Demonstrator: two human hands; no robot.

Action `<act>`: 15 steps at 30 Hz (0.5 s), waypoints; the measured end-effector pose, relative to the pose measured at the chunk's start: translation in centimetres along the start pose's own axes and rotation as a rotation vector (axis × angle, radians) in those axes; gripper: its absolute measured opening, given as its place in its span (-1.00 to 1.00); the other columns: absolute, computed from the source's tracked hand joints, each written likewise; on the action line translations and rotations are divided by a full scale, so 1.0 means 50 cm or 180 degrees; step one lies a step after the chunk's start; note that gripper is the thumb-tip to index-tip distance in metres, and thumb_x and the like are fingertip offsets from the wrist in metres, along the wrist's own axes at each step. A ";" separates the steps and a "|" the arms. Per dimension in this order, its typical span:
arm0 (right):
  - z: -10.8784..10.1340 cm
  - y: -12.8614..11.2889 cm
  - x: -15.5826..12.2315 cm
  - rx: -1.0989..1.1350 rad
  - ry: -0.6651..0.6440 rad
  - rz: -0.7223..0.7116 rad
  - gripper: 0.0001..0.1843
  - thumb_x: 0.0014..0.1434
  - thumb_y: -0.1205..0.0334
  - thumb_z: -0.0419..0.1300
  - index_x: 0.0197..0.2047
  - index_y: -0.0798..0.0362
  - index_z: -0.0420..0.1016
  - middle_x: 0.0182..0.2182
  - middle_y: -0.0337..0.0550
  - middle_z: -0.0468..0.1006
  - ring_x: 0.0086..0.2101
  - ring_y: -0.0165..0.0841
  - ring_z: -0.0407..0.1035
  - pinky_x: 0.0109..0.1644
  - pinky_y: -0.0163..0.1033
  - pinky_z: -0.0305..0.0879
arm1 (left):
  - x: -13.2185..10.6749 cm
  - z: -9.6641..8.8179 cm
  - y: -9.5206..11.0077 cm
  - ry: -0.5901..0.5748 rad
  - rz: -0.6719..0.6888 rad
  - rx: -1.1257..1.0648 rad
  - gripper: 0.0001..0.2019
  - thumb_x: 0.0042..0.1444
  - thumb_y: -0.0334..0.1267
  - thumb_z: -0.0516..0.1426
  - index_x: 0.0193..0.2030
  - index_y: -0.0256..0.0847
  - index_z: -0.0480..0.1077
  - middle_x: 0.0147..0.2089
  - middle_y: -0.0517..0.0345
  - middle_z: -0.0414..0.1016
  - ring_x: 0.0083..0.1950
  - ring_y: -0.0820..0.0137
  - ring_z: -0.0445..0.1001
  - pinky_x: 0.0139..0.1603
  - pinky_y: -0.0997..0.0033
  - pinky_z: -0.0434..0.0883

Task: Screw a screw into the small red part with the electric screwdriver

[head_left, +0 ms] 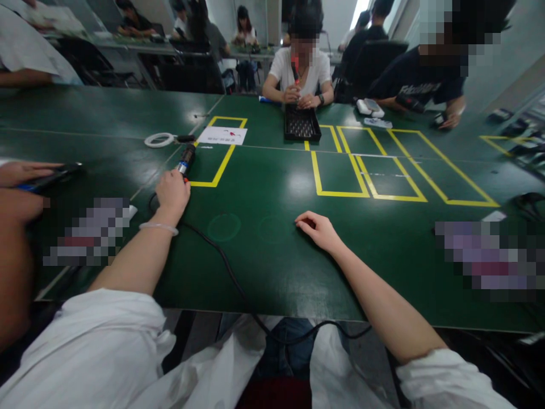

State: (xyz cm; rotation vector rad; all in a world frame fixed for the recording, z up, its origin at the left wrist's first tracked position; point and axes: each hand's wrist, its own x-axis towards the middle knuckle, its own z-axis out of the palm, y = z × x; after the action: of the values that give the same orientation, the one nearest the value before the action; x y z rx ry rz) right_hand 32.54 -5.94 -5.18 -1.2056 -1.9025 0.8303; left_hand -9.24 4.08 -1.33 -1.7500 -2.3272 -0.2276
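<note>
We have the corded tool (186,159) at the left edge of a yellow tape outline (225,166) on the green counter (264,272), our left hand (172,193) clamped around its near end; our right hand (320,231) lies slack, fingers loosely curled, thumb slightly apart from them

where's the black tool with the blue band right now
In the head view, the tool is left of centre, in the left hand, its far end near the white sheet.

Workshop rm, tape-marked green tbl (264,278), seated ppl (279,71), corded tool (186,159)
</note>
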 end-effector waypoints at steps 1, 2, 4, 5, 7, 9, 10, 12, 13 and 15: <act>0.000 0.000 0.000 0.0007 -0.0004 0.0004 -0.84 0.23 0.19 0.17 -0.22 0.05 0.54 -0.42 -0.21 0.54 -0.45 -0.38 0.34 -0.31 -0.27 0.23 | 0.000 -0.001 0.002 -0.0006 -0.0032 0.0023 -0.58 0.38 -0.15 -0.06 0.17 -0.51 0.17 0.15 -0.20 0.31 0.06 0.22 0.26 0.03 0.25 0.28; 0.001 0.001 0.000 0.0012 -0.0003 0.0006 -0.84 0.23 0.19 0.17 -0.22 0.05 0.54 -0.42 -0.21 0.54 -0.45 -0.38 0.34 -0.31 -0.27 0.23 | 0.000 -0.001 0.003 -0.0018 -0.0082 0.0029 -0.58 0.39 -0.15 -0.10 0.17 -0.52 0.17 0.13 -0.19 0.32 0.04 0.23 0.27 0.02 0.26 0.28; 0.001 0.001 0.000 0.0013 0.0001 0.0000 -0.84 0.23 0.19 0.17 -0.22 0.06 0.54 -0.42 -0.21 0.54 -0.44 -0.39 0.34 -0.31 -0.27 0.23 | 0.004 -0.001 0.003 -0.0037 -0.0192 -0.0027 -0.58 0.41 -0.16 -0.15 0.16 -0.53 0.17 0.10 -0.17 0.34 0.02 0.24 0.30 0.01 0.24 0.28; 0.001 0.001 0.000 0.0013 -0.0001 -0.0007 -0.84 0.23 0.20 0.17 -0.22 0.06 0.54 -0.42 -0.21 0.54 -0.44 -0.39 0.35 -0.30 -0.27 0.24 | 0.008 -0.001 0.001 -0.0047 -0.0246 -0.0082 -0.58 0.41 -0.17 -0.16 0.16 -0.54 0.17 0.09 -0.18 0.34 0.01 0.23 0.31 0.02 0.21 0.28; 0.002 0.000 0.001 0.0025 -0.0016 -0.0023 -0.84 0.23 0.20 0.17 -0.22 0.06 0.54 -0.42 -0.21 0.54 -0.43 -0.39 0.35 -0.29 -0.27 0.24 | 0.018 -0.003 -0.003 -0.0124 -0.0352 -0.0209 -0.59 0.40 -0.20 -0.14 0.15 -0.56 0.18 0.08 -0.20 0.35 0.03 0.18 0.34 0.05 0.12 0.28; 0.002 -0.001 0.001 0.0054 -0.0044 -0.0028 -0.84 0.23 0.20 0.16 -0.22 0.06 0.54 -0.42 -0.21 0.54 -0.43 -0.38 0.36 -0.29 -0.28 0.25 | 0.029 -0.009 -0.002 -0.0134 -0.0455 -0.0289 -0.60 0.38 -0.22 -0.11 0.13 -0.58 0.20 0.09 -0.24 0.37 0.08 0.13 0.34 0.08 0.05 0.27; 0.002 -0.002 0.002 0.0067 -0.0055 -0.0026 -0.84 0.23 0.20 0.16 -0.23 0.06 0.54 -0.42 -0.21 0.54 -0.42 -0.38 0.36 -0.29 -0.28 0.25 | 0.033 -0.013 0.003 -0.0051 -0.0482 -0.0306 -0.61 0.37 -0.22 -0.09 0.12 -0.58 0.22 0.10 -0.26 0.37 0.11 0.10 0.33 0.10 0.03 0.27; 0.001 -0.004 0.002 0.0089 -0.0075 -0.0027 -0.84 0.23 0.20 0.16 -0.22 0.06 0.54 -0.41 -0.21 0.54 -0.41 -0.38 0.37 -0.28 -0.27 0.25 | 0.034 -0.027 0.030 0.0230 -0.0400 -0.0382 -0.61 0.36 -0.21 -0.08 0.11 -0.54 0.26 0.13 -0.28 0.37 0.15 0.08 0.32 0.12 0.04 0.26; 0.001 -0.004 0.002 0.0098 -0.0085 -0.0026 -0.84 0.23 0.20 0.16 -0.23 0.06 0.54 -0.41 -0.20 0.54 -0.41 -0.38 0.37 -0.27 -0.27 0.26 | 0.030 -0.035 0.053 0.0335 -0.0302 -0.0482 -0.61 0.36 -0.19 -0.08 0.11 -0.51 0.28 0.12 -0.27 0.39 0.14 0.08 0.34 0.12 0.06 0.27; 0.001 -0.003 0.002 0.0147 -0.0095 -0.0010 -0.84 0.23 0.20 0.16 -0.22 0.07 0.53 -0.40 -0.20 0.54 -0.40 -0.38 0.38 -0.26 -0.27 0.27 | 0.007 -0.054 0.116 0.0199 0.0043 -0.0889 -0.61 0.36 -0.16 -0.08 0.13 -0.43 0.29 0.06 -0.22 0.45 0.09 0.13 0.40 0.10 0.12 0.30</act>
State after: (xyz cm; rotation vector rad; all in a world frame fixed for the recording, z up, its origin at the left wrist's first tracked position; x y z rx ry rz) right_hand 32.38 -5.91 -5.07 -1.1683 -1.8983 0.8905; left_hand -3.55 5.32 1.30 -1.8491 -2.3294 -0.6229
